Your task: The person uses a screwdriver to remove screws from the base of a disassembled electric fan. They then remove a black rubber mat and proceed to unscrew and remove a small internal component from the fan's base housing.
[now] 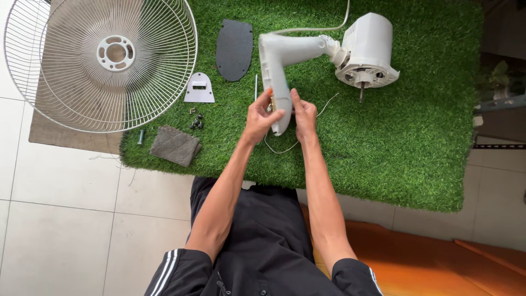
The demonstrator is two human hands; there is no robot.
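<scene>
**A:** What is held, and where does it lie?

**B:** A white fan body (pixel 282 66) is seen lying on a green turf mat (pixel 411 137) that covers the surface. Its curved neck runs from the motor housing (pixel 366 49) at the upper right down to a narrow lower end near the middle of the mat. That lower end is gripped from both sides — the left hand (pixel 258 116) is wrapped around it with the thumb laid across the front, and the right hand (pixel 304 114) is pressed against the opposite edge, fingers closed on the plastic.

**A:** How is this step best handled?

**B:** The neck is best kept flat and steady by the left hand while fine work is done by the right. A thin white wire (pixel 282 147) loops just below the hands — it should not be pinched or tugged. The small dark screws (pixel 196 121) beside the grey cloth (pixel 175 145) are best left grouped. The wire grille (pixel 101 60) and dark oval plate (pixel 234 49) lie well apart.
</scene>
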